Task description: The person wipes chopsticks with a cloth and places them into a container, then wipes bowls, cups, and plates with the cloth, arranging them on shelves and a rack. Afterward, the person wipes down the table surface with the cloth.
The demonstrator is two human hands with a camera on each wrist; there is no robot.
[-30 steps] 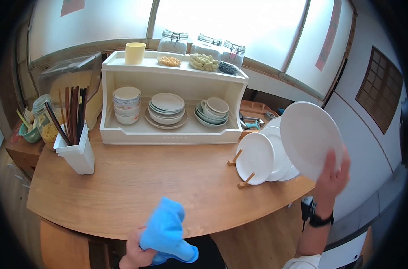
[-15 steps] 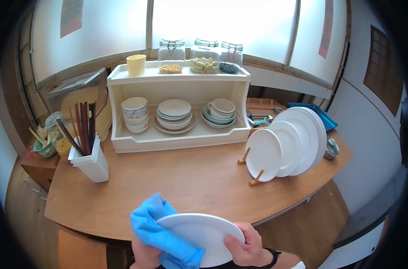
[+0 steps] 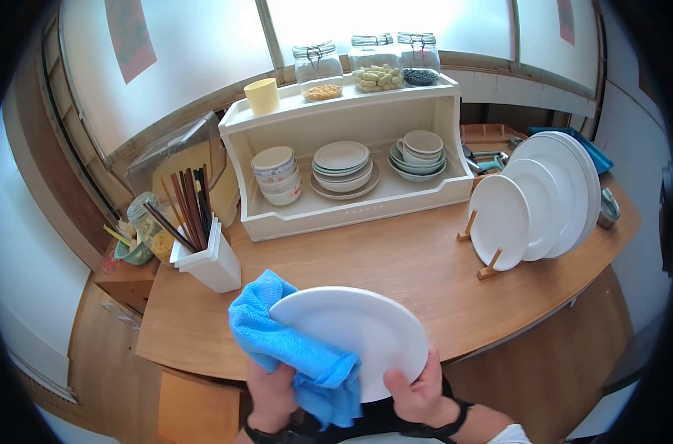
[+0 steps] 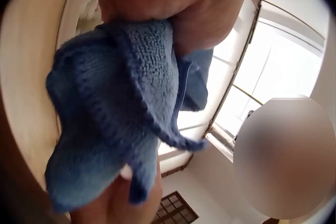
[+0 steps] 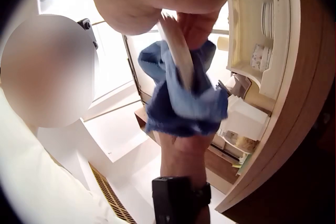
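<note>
I judged the step in hand to be the wiping of the white plate [image 3: 351, 337], held low over the near edge of the wooden bench [image 3: 396, 266], just in front of my chest. My right hand [image 3: 418, 392] gripped its near rim, thumb curled over the top face and the other fingers hidden beneath. My left hand [image 3: 271, 396] clutched the blue cloth [image 3: 292, 344], its fingers bunched into the folds, and the cloth wrapped over the plate's left edge so that fabric lay on both faces, as the right wrist view showed edge-on [image 5: 178, 56].

The next move, as I read it, called for a firm hold by the right hand while the cloth swept round the face and rim, with the plate turned a little at a time; glazed ware of that sort is slick, so the grip would need to stay sure.

The plate was round, shallow and smooth, glossy white with a slightly raised rim. The cloth [image 4: 110, 108] was thick microfibre, looped and nubbly, soft and crumpled into heavy folds. The bench had a warm, matt wood grain and a curved front edge. On it stood a wooden rack [image 3: 478, 248] with more white plates [image 3: 543, 203] upright, a cream shelf unit [image 3: 351, 148] of bowls and dishes with glass jars [image 3: 373, 63] on top, and a white tub of dark chopsticks [image 3: 192, 214].
</note>
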